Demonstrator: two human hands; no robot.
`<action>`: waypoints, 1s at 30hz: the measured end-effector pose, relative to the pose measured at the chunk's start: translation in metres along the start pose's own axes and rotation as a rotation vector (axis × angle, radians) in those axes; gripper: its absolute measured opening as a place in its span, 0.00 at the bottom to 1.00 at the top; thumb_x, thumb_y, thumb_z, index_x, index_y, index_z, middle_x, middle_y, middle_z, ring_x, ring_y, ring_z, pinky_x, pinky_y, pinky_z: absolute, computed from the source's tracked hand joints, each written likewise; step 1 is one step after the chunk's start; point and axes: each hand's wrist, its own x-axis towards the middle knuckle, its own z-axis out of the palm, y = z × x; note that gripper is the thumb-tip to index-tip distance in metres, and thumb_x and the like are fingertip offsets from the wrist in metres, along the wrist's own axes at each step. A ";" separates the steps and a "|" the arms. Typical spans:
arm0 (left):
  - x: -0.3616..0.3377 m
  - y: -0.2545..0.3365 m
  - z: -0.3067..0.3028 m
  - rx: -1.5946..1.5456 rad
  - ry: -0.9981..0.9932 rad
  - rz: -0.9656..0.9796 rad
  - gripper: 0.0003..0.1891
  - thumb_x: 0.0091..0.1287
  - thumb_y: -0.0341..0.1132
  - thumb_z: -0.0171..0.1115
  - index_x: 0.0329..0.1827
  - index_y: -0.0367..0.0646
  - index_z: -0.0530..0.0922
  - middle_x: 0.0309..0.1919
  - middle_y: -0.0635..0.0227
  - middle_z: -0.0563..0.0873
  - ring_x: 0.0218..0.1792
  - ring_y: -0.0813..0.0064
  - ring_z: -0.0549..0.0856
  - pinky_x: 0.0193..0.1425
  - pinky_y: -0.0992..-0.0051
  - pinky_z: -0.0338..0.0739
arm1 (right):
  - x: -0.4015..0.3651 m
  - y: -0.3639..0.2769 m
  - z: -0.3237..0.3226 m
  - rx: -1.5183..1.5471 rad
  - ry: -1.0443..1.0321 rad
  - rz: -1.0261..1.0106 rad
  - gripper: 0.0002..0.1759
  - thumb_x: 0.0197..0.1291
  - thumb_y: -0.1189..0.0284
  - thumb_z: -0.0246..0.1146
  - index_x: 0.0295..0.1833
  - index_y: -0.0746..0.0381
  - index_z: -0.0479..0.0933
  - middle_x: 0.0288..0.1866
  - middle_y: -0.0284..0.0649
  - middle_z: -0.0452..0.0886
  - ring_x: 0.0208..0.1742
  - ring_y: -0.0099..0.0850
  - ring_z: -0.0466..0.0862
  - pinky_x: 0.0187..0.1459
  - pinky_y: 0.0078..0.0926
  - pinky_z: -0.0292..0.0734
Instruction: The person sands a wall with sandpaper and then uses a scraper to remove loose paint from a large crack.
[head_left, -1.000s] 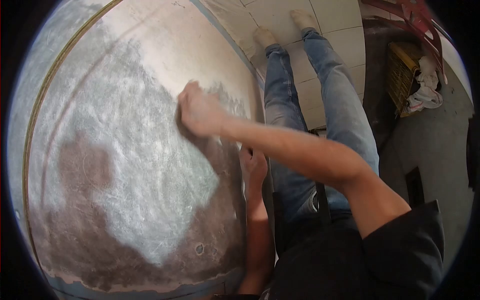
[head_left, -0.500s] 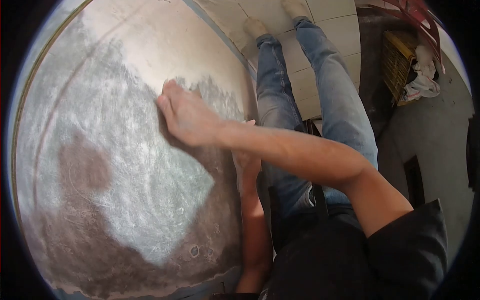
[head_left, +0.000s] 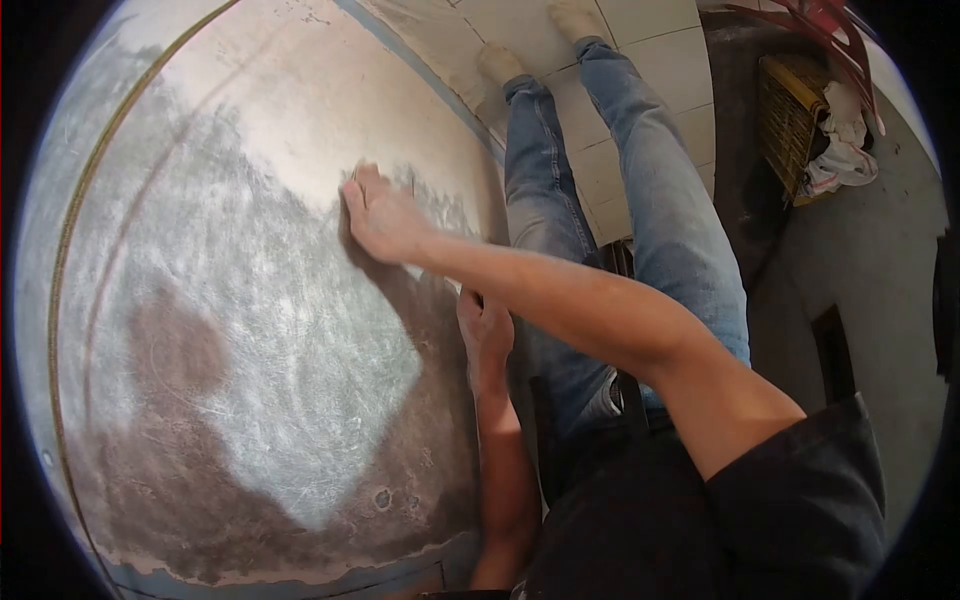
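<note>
My right hand (head_left: 385, 215) presses against a broad, mottled grey-brown and whitish surface (head_left: 310, 400), near the edge of its pale area. The fingers are bent and held together, slightly blurred. A small dark edge shows beside them, but what they grip is hidden. Lower down, my left hand (head_left: 487, 328) rests at the right side of the same surface, below my right forearm. Its fingers look loosely bent and apart, with nothing visible in them; the forearm partly covers them.
A thin brownish strip (head_left: 88, 180) curves along the left side. My jeans-clad legs (head_left: 665, 190) are at the right, above pale floor tiles (head_left: 655, 70). Farther right are a yellow crate (head_left: 785, 130), a white plastic bag (head_left: 845, 160) and a red object (head_left: 845, 40).
My right hand has shifted slightly right along the surface. My left hand sits lower, and its fingertips no longer show above my right forearm. The view has moved a little.
</note>
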 end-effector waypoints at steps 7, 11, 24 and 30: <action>0.001 0.011 -0.001 -0.210 -0.024 -0.341 0.17 0.75 0.42 0.57 0.53 0.36 0.80 0.38 0.66 0.83 0.42 0.71 0.80 0.52 0.69 0.74 | -0.011 0.014 0.021 -0.097 0.052 -0.291 0.36 0.78 0.60 0.35 0.72 0.84 0.50 0.74 0.76 0.53 0.79 0.58 0.54 0.80 0.41 0.49; -0.005 0.001 0.002 -0.137 0.002 -0.158 0.17 0.77 0.44 0.54 0.54 0.38 0.80 0.37 0.68 0.81 0.41 0.73 0.78 0.53 0.71 0.73 | 0.011 -0.003 0.026 -0.106 0.042 -0.078 0.36 0.78 0.58 0.35 0.71 0.84 0.51 0.68 0.78 0.59 0.75 0.63 0.61 0.77 0.47 0.56; -0.004 -0.002 0.005 -0.374 0.011 -0.357 0.17 0.77 0.41 0.54 0.52 0.32 0.79 0.36 0.66 0.83 0.38 0.77 0.78 0.48 0.74 0.74 | -0.026 -0.008 0.037 -0.281 0.024 -0.330 0.40 0.77 0.56 0.26 0.72 0.86 0.46 0.78 0.74 0.45 0.80 0.60 0.51 0.80 0.46 0.48; -0.004 0.014 0.000 -0.277 0.086 -0.338 0.16 0.78 0.40 0.51 0.55 0.36 0.78 0.34 0.69 0.81 0.34 0.79 0.75 0.43 0.74 0.73 | 0.019 -0.022 0.015 0.007 0.032 -0.081 0.39 0.78 0.55 0.29 0.72 0.85 0.49 0.71 0.76 0.60 0.75 0.63 0.61 0.78 0.45 0.51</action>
